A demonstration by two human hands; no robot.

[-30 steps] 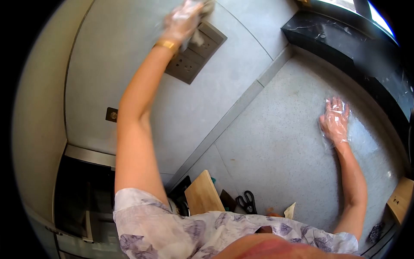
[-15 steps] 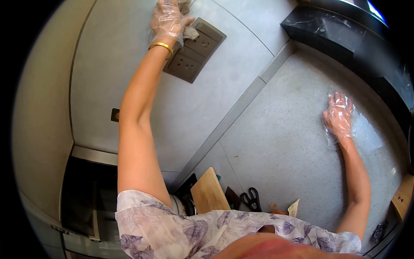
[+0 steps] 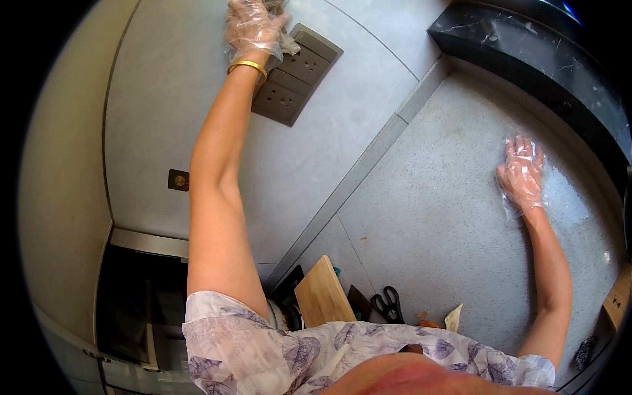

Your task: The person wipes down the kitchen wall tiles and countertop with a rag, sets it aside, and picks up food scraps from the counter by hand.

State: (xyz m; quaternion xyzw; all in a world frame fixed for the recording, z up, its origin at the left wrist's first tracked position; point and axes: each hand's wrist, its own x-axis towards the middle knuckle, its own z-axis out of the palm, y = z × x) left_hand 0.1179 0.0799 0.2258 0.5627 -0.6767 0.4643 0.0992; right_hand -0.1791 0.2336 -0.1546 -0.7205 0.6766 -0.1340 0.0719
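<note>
My left hand (image 3: 253, 27), in a clear plastic glove, reaches up to the grey wall. Its fingers are closed on a greyish cloth (image 3: 288, 45), which sticks out past the thumb and at the top edge of the view. Part of the cloth is hidden by the hand. Close beside it is a dark double socket plate (image 3: 297, 76) on the wall. My right hand (image 3: 522, 172), also gloved in clear plastic, lies flat on the speckled grey countertop (image 3: 421, 197) with its fingers stretched out. A wet, shiny patch (image 3: 565, 197) lies right of it.
Black scissors (image 3: 387, 305), a wooden board (image 3: 324, 289) and a pale scrap (image 3: 453, 318) are near my body. A black stone ledge (image 3: 520, 52) curves along the far right. A small dark wall fitting (image 3: 178, 180) sits left of my left arm.
My left elbow has swung slightly right, and the left hand with the cloth has shifted only a little by the socket plate. My right hand stays flat on the countertop.
</note>
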